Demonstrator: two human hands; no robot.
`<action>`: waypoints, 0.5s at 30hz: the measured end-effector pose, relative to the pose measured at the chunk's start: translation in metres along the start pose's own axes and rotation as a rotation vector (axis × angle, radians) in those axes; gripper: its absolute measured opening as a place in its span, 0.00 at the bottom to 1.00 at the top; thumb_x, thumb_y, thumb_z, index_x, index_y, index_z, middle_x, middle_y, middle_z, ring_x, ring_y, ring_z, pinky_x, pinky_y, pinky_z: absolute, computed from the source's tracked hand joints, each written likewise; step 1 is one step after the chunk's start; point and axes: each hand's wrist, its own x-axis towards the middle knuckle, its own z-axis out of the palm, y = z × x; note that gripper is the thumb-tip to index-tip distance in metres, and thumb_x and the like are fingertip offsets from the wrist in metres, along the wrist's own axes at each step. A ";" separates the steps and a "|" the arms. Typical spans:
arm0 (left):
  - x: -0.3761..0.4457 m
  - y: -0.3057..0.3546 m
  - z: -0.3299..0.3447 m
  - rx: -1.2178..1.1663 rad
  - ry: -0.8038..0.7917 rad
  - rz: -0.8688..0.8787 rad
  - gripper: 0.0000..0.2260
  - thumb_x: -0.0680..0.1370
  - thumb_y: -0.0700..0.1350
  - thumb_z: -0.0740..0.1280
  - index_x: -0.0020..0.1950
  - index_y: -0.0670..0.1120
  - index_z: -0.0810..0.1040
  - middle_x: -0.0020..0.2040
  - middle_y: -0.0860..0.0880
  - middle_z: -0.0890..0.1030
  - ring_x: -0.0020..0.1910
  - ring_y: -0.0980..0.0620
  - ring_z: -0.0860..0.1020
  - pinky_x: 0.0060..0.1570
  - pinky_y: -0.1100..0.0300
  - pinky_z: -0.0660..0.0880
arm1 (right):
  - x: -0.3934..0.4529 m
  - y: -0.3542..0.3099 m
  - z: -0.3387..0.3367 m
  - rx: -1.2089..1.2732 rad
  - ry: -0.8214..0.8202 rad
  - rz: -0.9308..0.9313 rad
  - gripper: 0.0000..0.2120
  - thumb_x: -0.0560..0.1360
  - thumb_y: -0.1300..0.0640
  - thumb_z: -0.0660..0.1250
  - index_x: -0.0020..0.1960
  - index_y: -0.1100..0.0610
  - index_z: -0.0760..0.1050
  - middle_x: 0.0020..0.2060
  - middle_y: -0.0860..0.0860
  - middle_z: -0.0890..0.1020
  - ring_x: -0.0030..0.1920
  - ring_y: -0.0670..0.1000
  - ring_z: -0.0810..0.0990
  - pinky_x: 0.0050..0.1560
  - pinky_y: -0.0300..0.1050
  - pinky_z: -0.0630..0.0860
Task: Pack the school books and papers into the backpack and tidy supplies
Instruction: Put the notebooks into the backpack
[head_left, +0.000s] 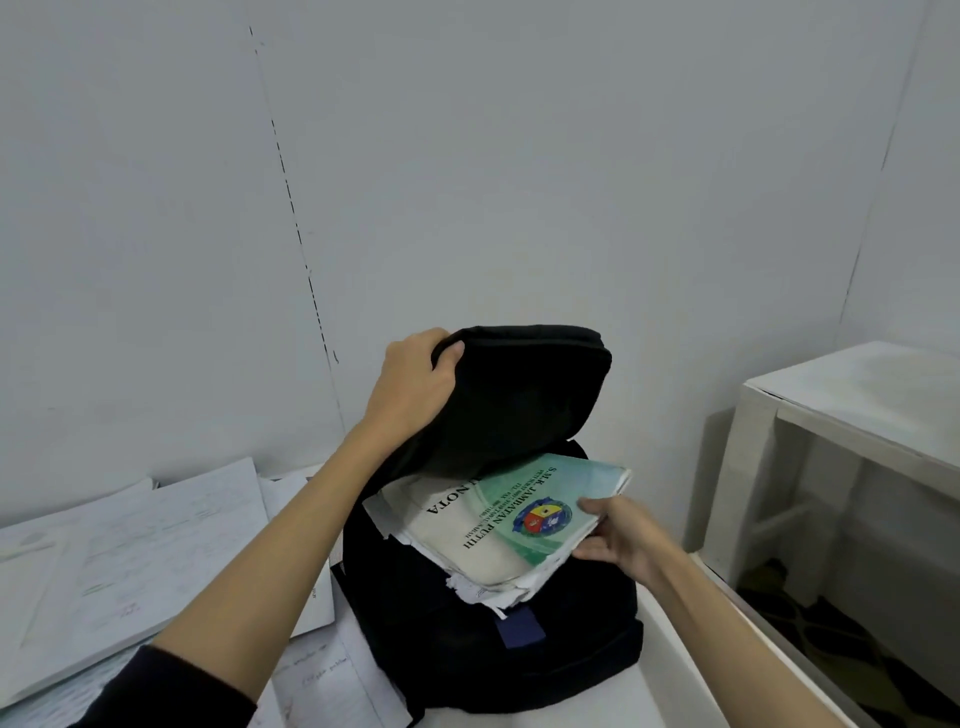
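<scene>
A black backpack (498, 644) stands on the white table in the middle of the view. My left hand (415, 379) grips the top edge of its flap (519, 395) and holds it lifted. My right hand (618, 535) holds the right edge of a stack of books (498, 530), thumb on top and fingers underneath. The top book has a green and white cover with a school crest. The stack lies tilted in the bag's opening, its far end hidden under the flap and its near end sticking out.
Loose papers and printed sheets (119, 566) lie spread on the table left of the bag, some under my left forearm. A white side table (852, 415) stands to the right across a gap showing patterned floor. The wall rises close behind.
</scene>
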 end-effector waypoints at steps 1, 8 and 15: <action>0.001 0.001 -0.002 -0.004 0.012 0.001 0.12 0.81 0.44 0.60 0.37 0.46 0.72 0.30 0.52 0.71 0.31 0.56 0.70 0.31 0.72 0.64 | 0.001 0.006 0.004 0.053 0.042 -0.022 0.06 0.78 0.68 0.59 0.54 0.64 0.69 0.41 0.61 0.80 0.26 0.57 0.81 0.20 0.42 0.75; 0.003 0.000 -0.011 -0.036 0.041 -0.015 0.16 0.81 0.44 0.61 0.33 0.51 0.69 0.29 0.53 0.71 0.30 0.58 0.69 0.30 0.72 0.64 | 0.012 0.041 0.047 0.337 0.103 -0.034 0.06 0.79 0.66 0.61 0.56 0.63 0.71 0.45 0.63 0.80 0.31 0.60 0.80 0.21 0.48 0.78; 0.005 -0.007 -0.010 -0.062 0.010 -0.018 0.09 0.81 0.45 0.61 0.43 0.45 0.77 0.36 0.50 0.77 0.35 0.56 0.73 0.33 0.73 0.67 | 0.018 0.047 0.074 -0.025 -0.105 0.080 0.08 0.77 0.62 0.64 0.54 0.64 0.74 0.39 0.62 0.83 0.34 0.60 0.83 0.25 0.45 0.78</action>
